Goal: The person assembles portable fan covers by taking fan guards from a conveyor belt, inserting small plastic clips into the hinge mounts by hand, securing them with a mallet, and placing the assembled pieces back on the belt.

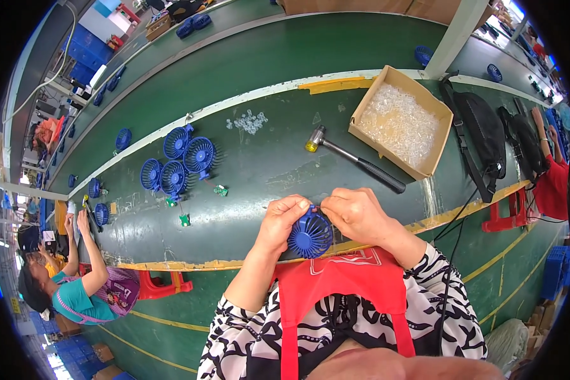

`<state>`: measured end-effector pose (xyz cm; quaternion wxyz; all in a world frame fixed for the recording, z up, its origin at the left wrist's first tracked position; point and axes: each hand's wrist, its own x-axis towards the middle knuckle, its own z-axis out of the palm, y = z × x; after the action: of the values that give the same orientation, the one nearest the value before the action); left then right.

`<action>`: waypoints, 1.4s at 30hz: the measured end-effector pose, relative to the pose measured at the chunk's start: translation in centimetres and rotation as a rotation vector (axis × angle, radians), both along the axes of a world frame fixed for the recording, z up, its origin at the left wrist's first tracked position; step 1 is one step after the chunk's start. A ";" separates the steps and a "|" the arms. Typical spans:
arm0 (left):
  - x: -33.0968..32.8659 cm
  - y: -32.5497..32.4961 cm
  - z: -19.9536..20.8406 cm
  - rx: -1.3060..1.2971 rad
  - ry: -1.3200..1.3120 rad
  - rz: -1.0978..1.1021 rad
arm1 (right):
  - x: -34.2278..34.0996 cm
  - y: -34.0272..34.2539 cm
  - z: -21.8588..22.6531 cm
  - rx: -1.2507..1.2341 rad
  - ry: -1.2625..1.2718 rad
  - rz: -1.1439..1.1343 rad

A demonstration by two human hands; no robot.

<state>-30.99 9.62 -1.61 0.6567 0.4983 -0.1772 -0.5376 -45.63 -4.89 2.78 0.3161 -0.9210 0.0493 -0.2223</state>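
A small blue fan head [311, 236] with a round grille hangs near the table's front edge, its narrow neck pointing away from me. My left hand [281, 221] is closed, with thumb and forefinger pinching beside that neck. From the other side my right hand [356, 215] is closed too, fingertips bunched at the neck; whatever small piece they may hold is hidden. Farther left lie several more blue fan heads [199, 155], some wired to small green circuit boards [220, 190]. Beyond my hands is a loose pile of small clear plastic pieces [247, 122].
A hammer [354, 158] with a black grip lies right of centre. Beside it stands an open cardboard box [450, 130] filled with clear pieces. A black bag [480, 130] rests farther right. A green conveyor belt [266, 57] runs behind the table. Co-workers [85, 294] sit at both sides.
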 end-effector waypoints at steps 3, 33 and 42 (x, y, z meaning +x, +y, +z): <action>-0.3 -0.7 -0.3 -0.003 -0.010 -0.057 | 0.0 -0.2 -0.1 0.018 0.011 0.002; -1.2 -0.1 -0.8 0.298 -1.524 0.221 | 1.0 -2.4 0.0 0.009 0.113 -0.225; -1.6 -0.8 -1.0 0.276 -1.501 0.258 | -0.4 -1.0 -0.3 -0.120 0.038 -0.183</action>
<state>-32.56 8.79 -2.64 0.3502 0.8232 -0.4468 0.0076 -46.07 -5.87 2.43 0.2377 -0.9339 0.1257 -0.2355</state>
